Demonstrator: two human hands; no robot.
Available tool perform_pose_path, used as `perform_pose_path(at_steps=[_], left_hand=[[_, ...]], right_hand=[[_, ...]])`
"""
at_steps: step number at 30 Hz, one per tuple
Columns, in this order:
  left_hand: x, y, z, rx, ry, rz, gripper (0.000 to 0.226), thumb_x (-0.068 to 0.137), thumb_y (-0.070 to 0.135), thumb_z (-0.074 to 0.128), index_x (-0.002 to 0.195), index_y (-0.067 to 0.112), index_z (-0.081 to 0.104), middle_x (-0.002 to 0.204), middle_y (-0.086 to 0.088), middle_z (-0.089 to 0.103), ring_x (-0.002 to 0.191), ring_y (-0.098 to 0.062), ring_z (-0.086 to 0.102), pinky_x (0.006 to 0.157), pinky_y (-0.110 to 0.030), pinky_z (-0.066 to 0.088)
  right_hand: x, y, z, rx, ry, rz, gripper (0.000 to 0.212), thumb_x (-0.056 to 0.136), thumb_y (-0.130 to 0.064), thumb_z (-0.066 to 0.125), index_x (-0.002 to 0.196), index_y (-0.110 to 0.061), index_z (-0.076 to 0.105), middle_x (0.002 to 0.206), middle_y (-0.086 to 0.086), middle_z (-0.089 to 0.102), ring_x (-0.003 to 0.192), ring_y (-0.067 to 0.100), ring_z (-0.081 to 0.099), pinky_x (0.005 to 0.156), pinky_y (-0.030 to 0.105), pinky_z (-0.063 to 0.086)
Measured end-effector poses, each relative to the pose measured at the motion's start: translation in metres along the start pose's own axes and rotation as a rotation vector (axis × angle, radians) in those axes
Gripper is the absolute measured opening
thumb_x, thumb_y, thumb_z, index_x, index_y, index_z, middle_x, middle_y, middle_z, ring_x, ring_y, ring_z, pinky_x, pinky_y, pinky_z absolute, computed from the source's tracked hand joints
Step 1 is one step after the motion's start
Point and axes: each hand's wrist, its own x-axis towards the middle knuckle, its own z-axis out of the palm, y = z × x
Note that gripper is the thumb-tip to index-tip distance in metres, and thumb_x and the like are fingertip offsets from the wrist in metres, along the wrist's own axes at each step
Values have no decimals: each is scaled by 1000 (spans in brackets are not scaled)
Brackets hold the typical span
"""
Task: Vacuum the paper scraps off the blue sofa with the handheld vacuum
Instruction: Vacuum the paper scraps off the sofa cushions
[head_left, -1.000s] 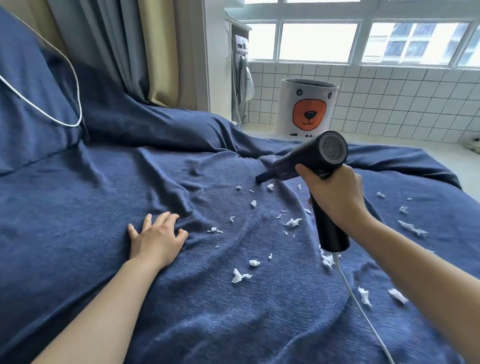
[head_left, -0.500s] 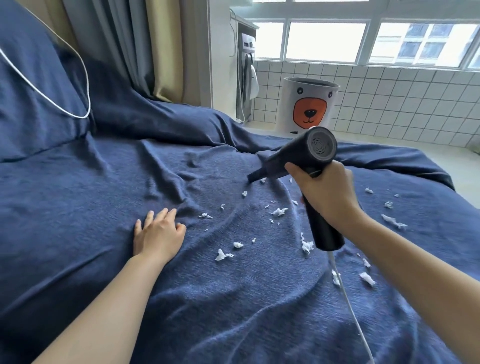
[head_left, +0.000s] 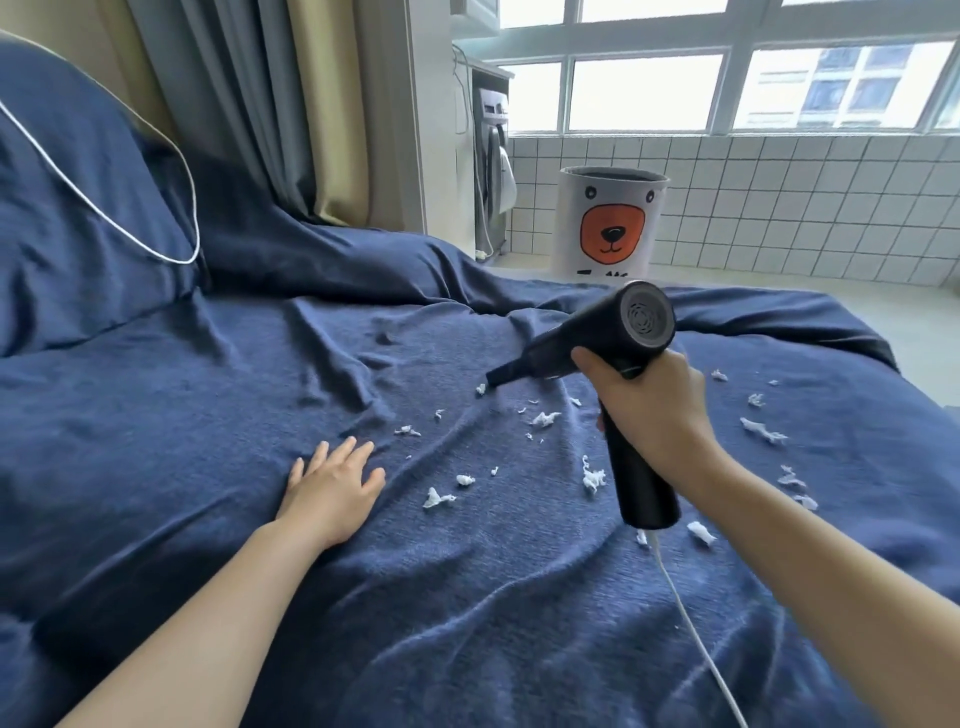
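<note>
My right hand (head_left: 654, 410) grips the handle of the black handheld vacuum (head_left: 587, 338). Its narrow nozzle points left and down, the tip almost touching a small white scrap (head_left: 481, 388) on the blue sofa (head_left: 208, 415). Several white paper scraps lie scattered on the cover, such as one (head_left: 544, 419) below the nozzle, one (head_left: 438, 499) nearer me and one (head_left: 762, 431) at the right. My left hand (head_left: 335, 480) rests flat on the cover with fingers spread, left of the scraps. A white cord (head_left: 691, 623) hangs from the handle's base.
A white bin with a bear face (head_left: 612, 223) stands on the floor beyond the sofa. A blue cushion (head_left: 78, 208) with a white cable (head_left: 156, 249) looped over it rises at the left. Curtains (head_left: 249, 104) hang behind, and a tiled wall runs under the windows.
The vacuum's nozzle has moved left and lower to the farthest scraps, and some of them are gone from view. My left hand stays pressed on the cover.
</note>
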Motion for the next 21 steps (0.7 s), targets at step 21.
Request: perform_pose_path(at_steps=[21], left_hand=[[-19, -10, -4, -34, -5, 72, 53, 101, 43, 26, 152, 28, 22, 160, 6, 13, 148, -19, 6, 120, -40, 3]], right_hand=[[-73, -37, 4, 84, -163, -6, 39, 84, -43, 78, 62, -16, 62, 50, 4, 67, 46, 14, 67, 60, 27, 55]])
